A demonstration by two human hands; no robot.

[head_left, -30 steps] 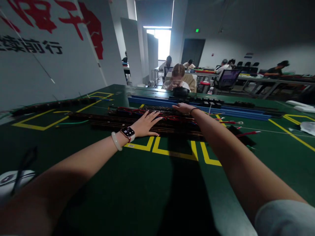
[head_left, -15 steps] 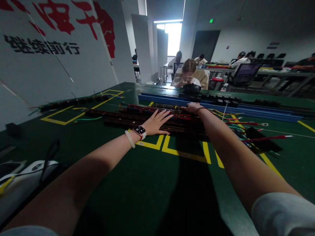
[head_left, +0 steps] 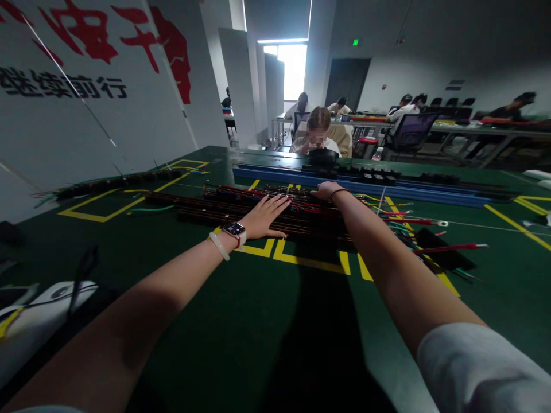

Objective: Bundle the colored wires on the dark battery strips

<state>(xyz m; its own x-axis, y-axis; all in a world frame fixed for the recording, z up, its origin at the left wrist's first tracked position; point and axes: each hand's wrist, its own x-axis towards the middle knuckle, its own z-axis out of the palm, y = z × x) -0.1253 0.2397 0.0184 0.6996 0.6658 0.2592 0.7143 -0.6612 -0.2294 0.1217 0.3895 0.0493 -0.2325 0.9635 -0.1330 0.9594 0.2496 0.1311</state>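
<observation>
A long pile of dark strips with red wires lies across the green table. My left hand rests flat on the pile's near side, fingers spread, with a watch and a pale bangle on the wrist. My right hand reaches farther and lies on the pile's far edge, fingers curled down; a bead bracelet circles that wrist. Whether the right hand grips a strip I cannot tell.
Blue rails run along the far side. Loose red and green wires lie at the right, a black wired strip at the left. Yellow tape boxes mark the table. A seated person faces me beyond the table; more people sit at desks behind.
Both hands stay on the pile in the same pose. Only the camera view swung right, then slightly back left.
</observation>
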